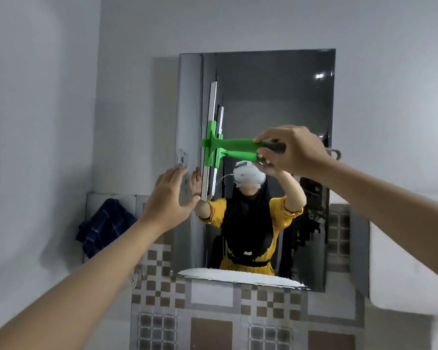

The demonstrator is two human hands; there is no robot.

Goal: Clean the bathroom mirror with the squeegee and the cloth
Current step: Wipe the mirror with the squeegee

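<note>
A frameless rectangular mirror (276, 97) hangs on the wall ahead. My right hand (293, 150) grips the handle end of a green squeegee (228, 146). Its long white blade stands upright against the mirror's left part, near the left edge. My left hand (170, 198) is held up with fingers spread, empty, close to the mirror's left edge by the blade's lower end. A dark blue checked cloth (104, 228) hangs over a ledge on the wall, left of and below the mirror.
Checkered brown and grey tiles (213, 311) cover the wall under the mirror. A white sink or basin (402, 286) juts out at the right. The mirror reflects a person in yellow and black and a white rim along its bottom edge.
</note>
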